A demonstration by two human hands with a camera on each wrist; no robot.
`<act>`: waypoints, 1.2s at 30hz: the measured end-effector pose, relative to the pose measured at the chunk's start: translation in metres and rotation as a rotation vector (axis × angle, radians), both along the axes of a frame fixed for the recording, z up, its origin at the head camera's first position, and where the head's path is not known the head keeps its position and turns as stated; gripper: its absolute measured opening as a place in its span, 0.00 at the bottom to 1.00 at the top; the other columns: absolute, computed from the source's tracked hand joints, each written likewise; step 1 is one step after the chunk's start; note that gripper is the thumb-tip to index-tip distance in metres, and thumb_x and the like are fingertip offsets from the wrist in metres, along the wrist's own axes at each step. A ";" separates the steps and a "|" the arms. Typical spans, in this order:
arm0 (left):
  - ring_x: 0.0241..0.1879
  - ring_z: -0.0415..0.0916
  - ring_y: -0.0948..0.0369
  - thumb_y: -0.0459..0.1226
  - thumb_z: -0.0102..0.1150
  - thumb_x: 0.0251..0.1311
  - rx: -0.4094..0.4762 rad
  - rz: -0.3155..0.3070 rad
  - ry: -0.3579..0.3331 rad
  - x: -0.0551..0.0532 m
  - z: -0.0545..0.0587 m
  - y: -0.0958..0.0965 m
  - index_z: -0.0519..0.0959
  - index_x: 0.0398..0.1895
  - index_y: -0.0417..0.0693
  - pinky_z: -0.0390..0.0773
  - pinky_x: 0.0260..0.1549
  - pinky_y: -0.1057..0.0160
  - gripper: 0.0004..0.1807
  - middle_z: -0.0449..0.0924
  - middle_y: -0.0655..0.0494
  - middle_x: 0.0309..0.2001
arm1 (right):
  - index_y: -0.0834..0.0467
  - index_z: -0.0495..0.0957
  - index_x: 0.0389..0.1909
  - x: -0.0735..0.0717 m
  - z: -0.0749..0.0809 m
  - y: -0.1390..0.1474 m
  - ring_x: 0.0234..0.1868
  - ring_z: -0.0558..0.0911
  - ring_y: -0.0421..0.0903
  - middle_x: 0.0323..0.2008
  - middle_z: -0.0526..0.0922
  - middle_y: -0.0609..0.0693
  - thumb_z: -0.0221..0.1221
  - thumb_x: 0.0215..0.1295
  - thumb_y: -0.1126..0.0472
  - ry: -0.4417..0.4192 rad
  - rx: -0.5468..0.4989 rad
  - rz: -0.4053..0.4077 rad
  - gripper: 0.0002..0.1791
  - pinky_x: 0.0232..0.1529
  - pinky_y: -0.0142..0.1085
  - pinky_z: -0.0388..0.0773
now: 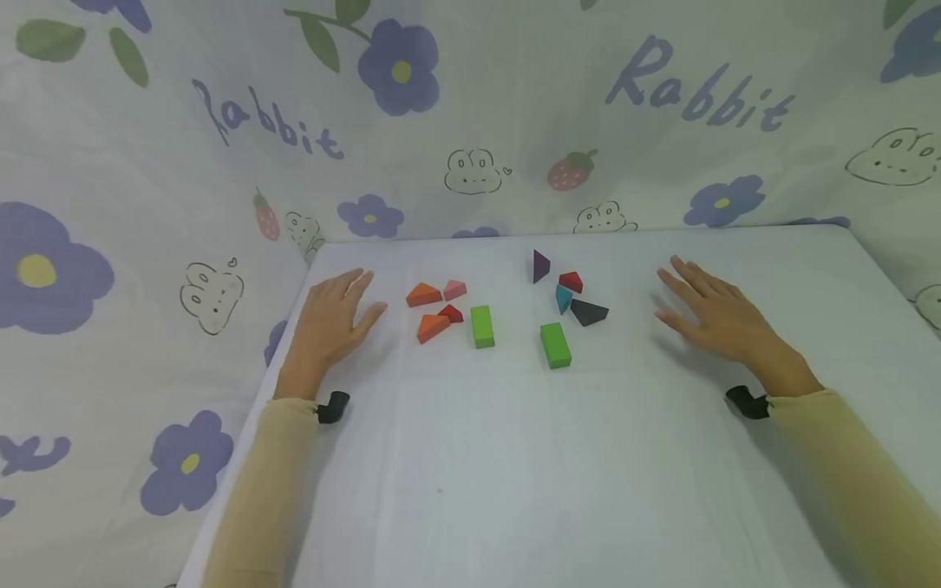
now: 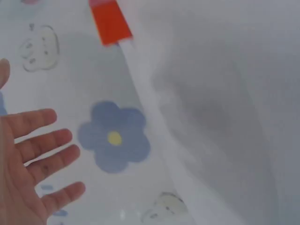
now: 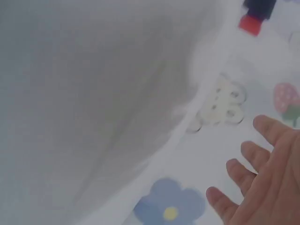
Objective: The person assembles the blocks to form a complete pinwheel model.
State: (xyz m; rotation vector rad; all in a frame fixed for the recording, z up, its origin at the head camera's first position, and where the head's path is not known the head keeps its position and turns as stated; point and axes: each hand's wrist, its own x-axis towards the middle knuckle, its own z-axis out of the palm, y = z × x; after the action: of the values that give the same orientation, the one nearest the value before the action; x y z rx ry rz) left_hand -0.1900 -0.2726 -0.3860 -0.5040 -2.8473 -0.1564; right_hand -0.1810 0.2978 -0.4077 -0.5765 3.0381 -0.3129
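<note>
My left hand (image 1: 328,320) is at the table's left side with fingers spread, holding nothing. The nearest blocks to it are two orange ones (image 1: 424,296), a pink one (image 1: 455,290) and a small red one (image 1: 452,314). A green rectangular block (image 1: 482,327) lies just right of these. Over on the right, my right hand (image 1: 716,314) has its fingers extended and nothing in them. To its left lie a dark grey block (image 1: 589,312), a blue block (image 1: 564,299), a red block (image 1: 571,282), a purple block (image 1: 541,266) and a second green block (image 1: 555,345).
A white cloth covers the table (image 1: 470,474). Behind it and along the left hangs a curtain (image 1: 515,106) printed with flowers, rabbits and strawberries. A small black piece (image 1: 334,407) sticks out at the left cuff, another black piece (image 1: 747,403) at the right cuff.
</note>
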 end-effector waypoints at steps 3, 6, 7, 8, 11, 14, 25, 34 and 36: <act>0.66 0.66 0.45 0.52 0.51 0.68 0.039 -0.100 0.079 0.006 0.004 0.020 0.68 0.68 0.43 0.64 0.66 0.43 0.32 0.70 0.42 0.66 | 0.52 0.53 0.77 0.003 0.000 -0.022 0.77 0.49 0.59 0.78 0.48 0.55 0.53 0.71 0.44 0.042 -0.060 0.096 0.38 0.70 0.64 0.53; 0.65 0.68 0.47 0.50 0.52 0.67 0.055 -0.187 0.107 0.010 0.007 0.043 0.71 0.65 0.42 0.67 0.65 0.45 0.30 0.73 0.44 0.64 | 0.54 0.62 0.73 0.006 0.000 -0.048 0.76 0.55 0.58 0.76 0.56 0.55 0.57 0.69 0.48 0.097 -0.115 0.202 0.34 0.69 0.61 0.58; 0.65 0.69 0.48 0.51 0.53 0.66 0.066 -0.216 0.104 0.012 0.008 0.051 0.73 0.64 0.43 0.67 0.65 0.46 0.29 0.73 0.45 0.64 | 0.54 0.64 0.72 0.007 0.000 -0.056 0.75 0.57 0.57 0.75 0.58 0.55 0.58 0.69 0.49 0.110 -0.128 0.232 0.33 0.69 0.60 0.59; 0.65 0.69 0.48 0.51 0.53 0.66 0.076 -0.245 0.098 0.013 0.009 0.058 0.73 0.63 0.43 0.68 0.65 0.46 0.28 0.74 0.46 0.63 | 0.54 0.65 0.71 0.008 0.001 -0.064 0.75 0.58 0.57 0.75 0.59 0.55 0.58 0.68 0.50 0.123 -0.146 0.264 0.32 0.68 0.59 0.61; 0.64 0.69 0.50 0.51 0.55 0.65 0.112 -0.325 0.077 0.014 0.011 0.078 0.74 0.63 0.45 0.68 0.65 0.48 0.28 0.75 0.48 0.63 | 0.55 0.67 0.69 0.008 0.003 -0.084 0.74 0.61 0.57 0.73 0.63 0.55 0.58 0.69 0.52 0.152 -0.173 0.330 0.29 0.68 0.58 0.62; 0.63 0.70 0.51 0.50 0.56 0.65 0.138 -0.372 0.065 0.013 0.009 0.092 0.73 0.64 0.47 0.67 0.65 0.48 0.28 0.75 0.49 0.62 | 0.56 0.69 0.68 0.007 0.005 -0.097 0.73 0.63 0.57 0.72 0.65 0.55 0.57 0.70 0.54 0.162 -0.196 0.361 0.27 0.68 0.57 0.63; 0.65 0.70 0.50 0.50 0.50 0.68 0.093 -0.421 -0.016 0.014 -0.007 0.105 0.74 0.63 0.43 0.65 0.68 0.49 0.27 0.74 0.49 0.63 | 0.54 0.77 0.61 0.013 -0.004 -0.111 0.69 0.68 0.58 0.67 0.72 0.55 0.59 0.68 0.57 0.133 -0.237 0.476 0.21 0.65 0.57 0.67; 0.68 0.66 0.52 0.50 0.46 0.71 0.032 -0.419 -0.171 0.016 -0.019 0.114 0.72 0.66 0.46 0.61 0.71 0.50 0.27 0.72 0.52 0.66 | 0.53 0.78 0.60 0.014 -0.009 -0.113 0.69 0.68 0.59 0.66 0.73 0.54 0.60 0.68 0.57 0.077 -0.218 0.501 0.20 0.68 0.56 0.64; 0.69 0.65 0.52 0.50 0.46 0.71 0.025 -0.415 -0.185 0.016 -0.021 0.115 0.73 0.66 0.46 0.61 0.71 0.50 0.27 0.72 0.52 0.66 | 0.53 0.78 0.60 0.014 -0.009 -0.113 0.69 0.68 0.59 0.66 0.73 0.54 0.60 0.68 0.57 0.069 -0.216 0.500 0.20 0.68 0.56 0.64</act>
State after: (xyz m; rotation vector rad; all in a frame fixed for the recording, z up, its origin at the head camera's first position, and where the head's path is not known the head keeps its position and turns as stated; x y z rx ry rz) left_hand -0.1736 -0.1577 -0.4068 -1.1242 -2.8699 -0.3260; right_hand -0.1667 0.1847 -0.4165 -1.3457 2.8007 -0.6033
